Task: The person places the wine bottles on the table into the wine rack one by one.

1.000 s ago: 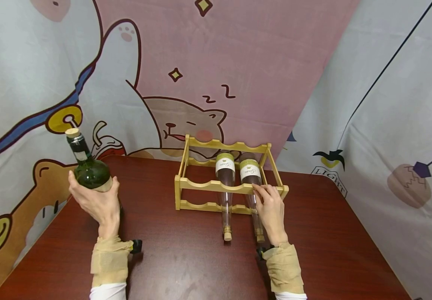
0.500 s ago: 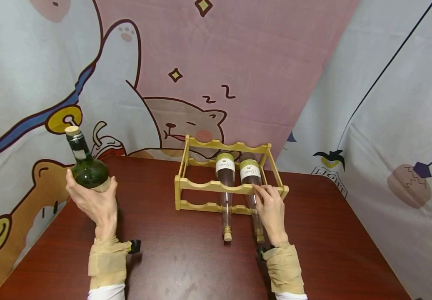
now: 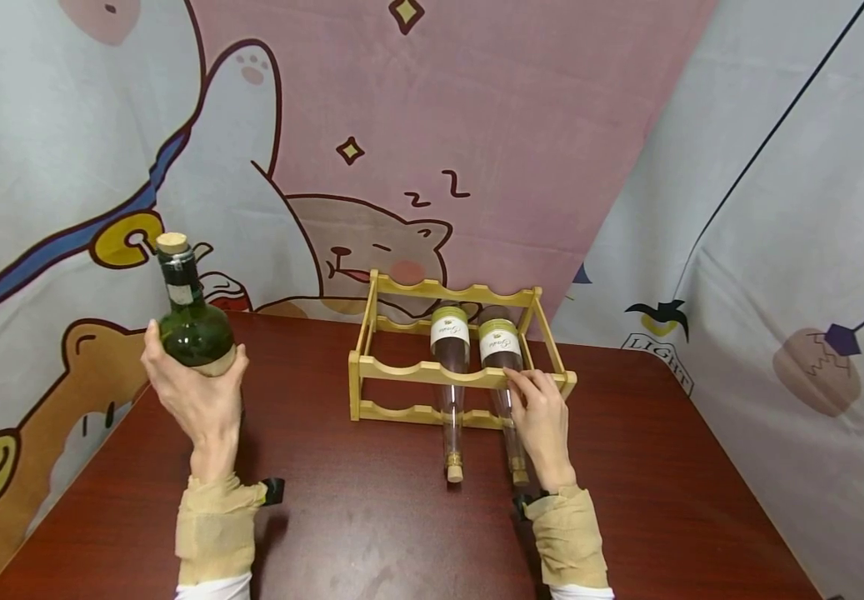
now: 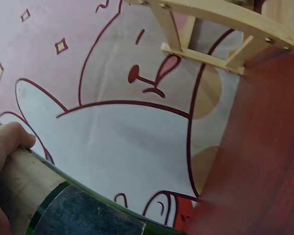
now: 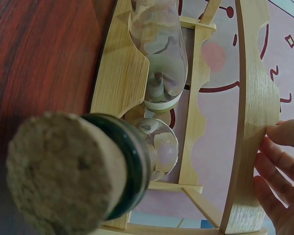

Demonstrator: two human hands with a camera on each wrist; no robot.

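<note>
My left hand point(image 3: 199, 400) grips a green wine bottle point(image 3: 195, 329) round its body, above the left side of the table. The bottle leans slightly left, its cork uppermost; in the left wrist view its pale and dark label point(image 4: 83, 213) shows beside my thumb. My right hand point(image 3: 542, 417) holds the upper front rail of the wooden wine rack point(image 3: 402, 371), thumb and fingertips at the rail's edge point(image 5: 247, 122). Two clear corked bottles lie in the rack's lower tier, one mid-rack point(image 3: 452, 400) and one on the right point(image 3: 502, 354), necks pointing toward me.
The rack stands near the back of a dark red-brown table point(image 3: 342, 517). Its left lower slots hold no bottle. A cartoon-printed cloth point(image 3: 521, 125) hangs close behind the table. The right bottle's cork point(image 5: 63, 171) sits very near the right wrist camera.
My left hand has shifted a little right with the green bottle, whose neck has risen and come more upright. My right hand and the rack stay put.
</note>
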